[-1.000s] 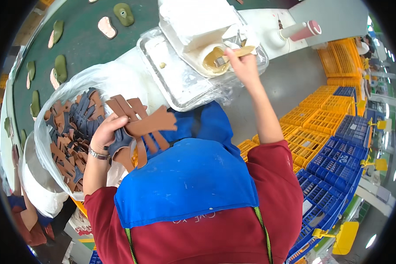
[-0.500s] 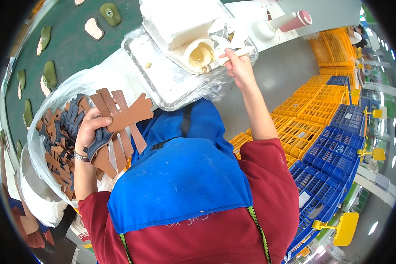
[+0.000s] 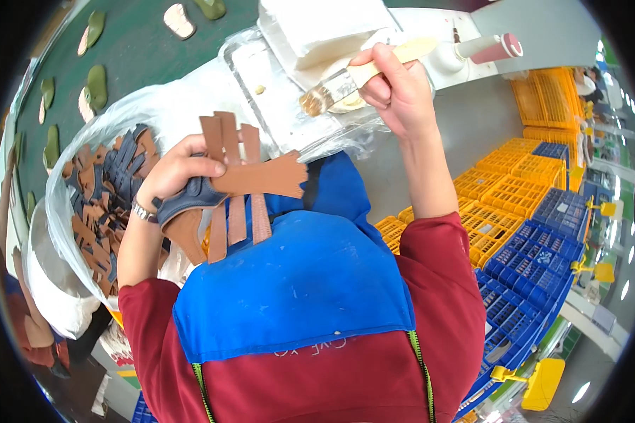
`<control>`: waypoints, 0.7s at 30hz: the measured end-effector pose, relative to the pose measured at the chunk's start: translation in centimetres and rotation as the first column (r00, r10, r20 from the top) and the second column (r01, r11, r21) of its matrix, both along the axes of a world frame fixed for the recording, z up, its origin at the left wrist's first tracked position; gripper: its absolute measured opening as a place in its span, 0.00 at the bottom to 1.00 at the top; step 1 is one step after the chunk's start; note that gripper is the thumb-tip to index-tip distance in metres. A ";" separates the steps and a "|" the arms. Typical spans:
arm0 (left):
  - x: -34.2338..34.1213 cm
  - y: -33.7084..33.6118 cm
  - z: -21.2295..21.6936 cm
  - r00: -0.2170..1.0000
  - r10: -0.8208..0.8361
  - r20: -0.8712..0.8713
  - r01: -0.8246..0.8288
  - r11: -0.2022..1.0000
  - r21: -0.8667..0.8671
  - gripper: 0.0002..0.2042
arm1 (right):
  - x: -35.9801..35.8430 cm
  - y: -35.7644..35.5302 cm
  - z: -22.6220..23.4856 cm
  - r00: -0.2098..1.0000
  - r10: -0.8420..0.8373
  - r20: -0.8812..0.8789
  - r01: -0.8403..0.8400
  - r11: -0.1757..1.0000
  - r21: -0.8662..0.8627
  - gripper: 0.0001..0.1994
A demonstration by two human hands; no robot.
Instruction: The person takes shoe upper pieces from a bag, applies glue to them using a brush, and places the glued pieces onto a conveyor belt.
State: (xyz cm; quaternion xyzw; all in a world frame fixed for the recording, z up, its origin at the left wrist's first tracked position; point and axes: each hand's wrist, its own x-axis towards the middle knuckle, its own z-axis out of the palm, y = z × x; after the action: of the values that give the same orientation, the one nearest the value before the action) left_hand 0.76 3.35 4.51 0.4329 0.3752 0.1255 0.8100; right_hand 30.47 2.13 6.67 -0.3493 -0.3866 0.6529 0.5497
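Note:
My left hand [image 3: 178, 169] is closed around a sandal upper [image 3: 257, 176] made of brown leather straps, with a dark blue padded part. The straps fan out above my blue apron. In my right hand [image 3: 401, 92] is a paintbrush [image 3: 342, 84] with a pale handle. Its wet, amber-coloured bristles point left over a plastic-covered white tray [image 3: 279, 137]. Behind the brush and hand, a round pot [image 3: 353, 104] of yellowish glue is partly hidden. The brush and the upper are apart.
A clear plastic bag [image 3: 130, 106] full of brown and blue uppers [image 3: 102, 204] stands at my left. Beyond is a green belt [image 3: 130, 60] with soles. A white box [image 3: 317, 32] stands behind the tray. Yellow crates [image 3: 501, 187] and blue crates [image 3: 522, 254] fill the right.
My right hand has lifted the brush from near the pot, and its bristles now show over the tray. My left hand has shifted right with the upper, its straps turned more level.

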 end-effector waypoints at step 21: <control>0.9 -0.3 0.7 0.972 -0.232 0.028 0.222 0.953 0.206 0.17 | -4.9 1.1 0.8 0.803 0.070 0.591 -0.216 0.960 0.179 0.10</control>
State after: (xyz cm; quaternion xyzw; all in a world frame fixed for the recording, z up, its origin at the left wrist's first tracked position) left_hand 1.68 3.01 5.19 0.5497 0.2872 0.0802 0.7803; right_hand 25.53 3.22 7.49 -0.4328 -0.6359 0.5044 0.3924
